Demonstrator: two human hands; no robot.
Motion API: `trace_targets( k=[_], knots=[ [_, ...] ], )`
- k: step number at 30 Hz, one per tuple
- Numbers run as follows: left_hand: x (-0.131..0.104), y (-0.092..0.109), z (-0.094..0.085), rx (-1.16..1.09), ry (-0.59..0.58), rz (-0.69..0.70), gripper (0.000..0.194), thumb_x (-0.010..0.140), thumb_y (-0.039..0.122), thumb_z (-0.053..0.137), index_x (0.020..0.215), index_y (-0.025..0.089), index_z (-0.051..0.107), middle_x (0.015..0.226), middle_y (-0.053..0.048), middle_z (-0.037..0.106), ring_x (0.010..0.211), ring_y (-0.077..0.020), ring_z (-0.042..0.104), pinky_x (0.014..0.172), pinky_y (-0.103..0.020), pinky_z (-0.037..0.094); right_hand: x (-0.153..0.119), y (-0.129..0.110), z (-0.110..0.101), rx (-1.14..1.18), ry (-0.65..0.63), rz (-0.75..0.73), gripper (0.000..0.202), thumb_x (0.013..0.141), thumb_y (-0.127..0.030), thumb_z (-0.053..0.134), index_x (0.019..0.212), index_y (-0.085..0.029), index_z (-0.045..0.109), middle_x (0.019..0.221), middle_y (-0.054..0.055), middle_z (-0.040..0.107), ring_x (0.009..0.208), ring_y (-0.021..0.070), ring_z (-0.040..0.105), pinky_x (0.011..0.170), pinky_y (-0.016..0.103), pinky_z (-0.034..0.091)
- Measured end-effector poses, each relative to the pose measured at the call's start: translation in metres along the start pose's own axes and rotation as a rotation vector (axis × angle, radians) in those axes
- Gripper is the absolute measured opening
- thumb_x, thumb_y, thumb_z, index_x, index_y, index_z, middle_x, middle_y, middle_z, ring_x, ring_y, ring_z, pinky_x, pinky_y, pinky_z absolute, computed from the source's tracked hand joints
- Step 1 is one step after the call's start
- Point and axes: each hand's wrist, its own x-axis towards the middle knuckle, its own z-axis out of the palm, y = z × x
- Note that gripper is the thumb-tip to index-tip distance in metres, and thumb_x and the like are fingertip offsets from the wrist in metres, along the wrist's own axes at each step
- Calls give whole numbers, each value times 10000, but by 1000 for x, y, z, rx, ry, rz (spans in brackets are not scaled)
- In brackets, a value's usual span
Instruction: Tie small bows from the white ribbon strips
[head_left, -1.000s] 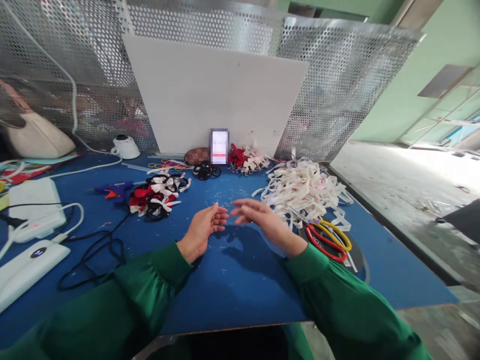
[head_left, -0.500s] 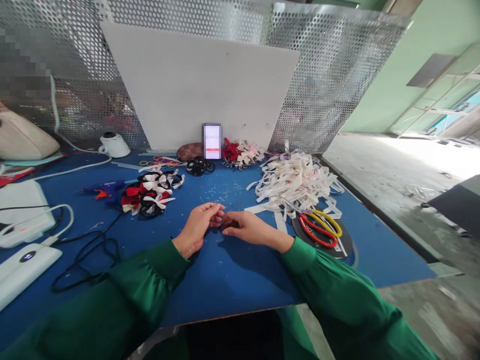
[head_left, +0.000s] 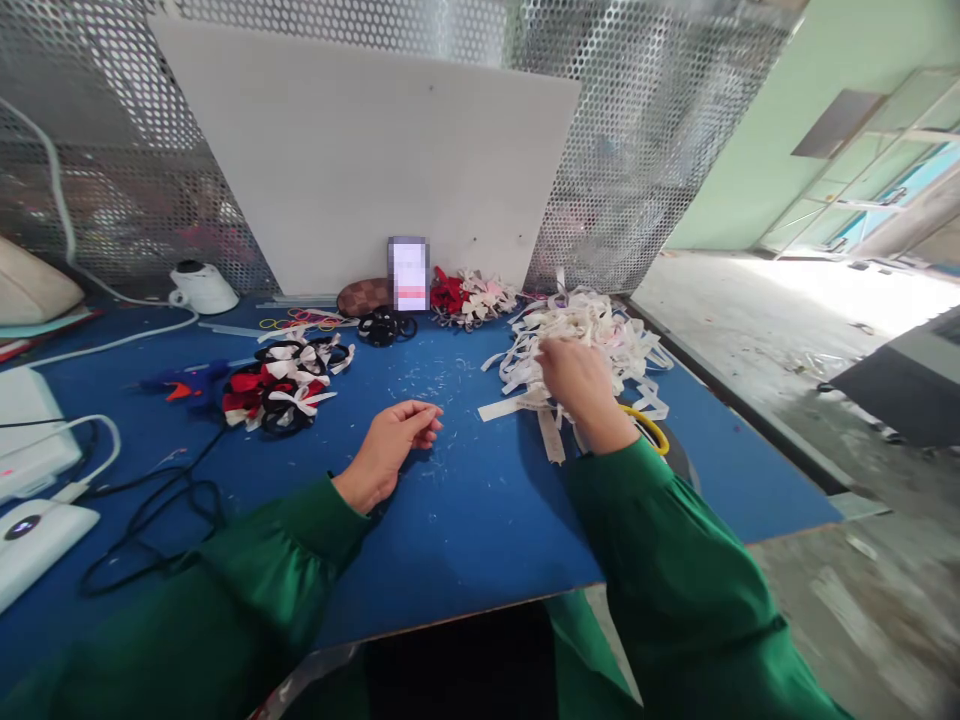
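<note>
My left hand (head_left: 396,440) is over the middle of the blue table (head_left: 465,530), thumb and fingers pinched together; anything between them is too small to make out. My right hand (head_left: 581,385) reaches over the near left side of a heap of white ribbon strips (head_left: 622,340). Its fingers are blurred, so their hold on any strip cannot be seen. Scissors with a yellow handle (head_left: 651,428) lie partly hidden behind my right wrist. Left of my left hand sits a cluster of red, white and black bows (head_left: 281,385).
A phone (head_left: 409,275) leans against a white board (head_left: 360,150) at the back, beside red and white bows (head_left: 469,298). A blue glue gun (head_left: 187,385), black cable (head_left: 146,530) and white power bank (head_left: 45,540) lie at left.
My right hand has moved away from my left hand, rightward and forward to the ribbon heap, now covering part of the scissors. The left hand stays pinched. The view has shifted slightly.
</note>
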Motion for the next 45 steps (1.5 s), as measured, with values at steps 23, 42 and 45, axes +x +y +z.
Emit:
trace_targets(
  k=[23,42,45],
  knots=[
    [1,-4,1,80,-21,27,274,744,396,746,848,143,725,782,-48,681,674,-123,577,674,-269,464,11,29,25,-316,-36,-273,264,969,-196,470,926,-170,729,926,132,732,882,269,628,865,415,384],
    [-13,2,8,88,-194,124,306,833,441,700,852,139,743,664,-27,657,570,-96,518,546,-220,377,-36,-50,25,675,-348,-186,192,882,-295,636,729,-181,646,610,-32,558,561,104,450,557,265,316],
    [-9,3,4,-85,-179,45,279,796,414,726,792,135,725,599,6,581,491,-58,439,472,-188,306,-20,-36,15,1149,-429,48,216,806,-376,717,750,-172,676,547,-59,497,472,71,351,479,243,266]
  ],
)
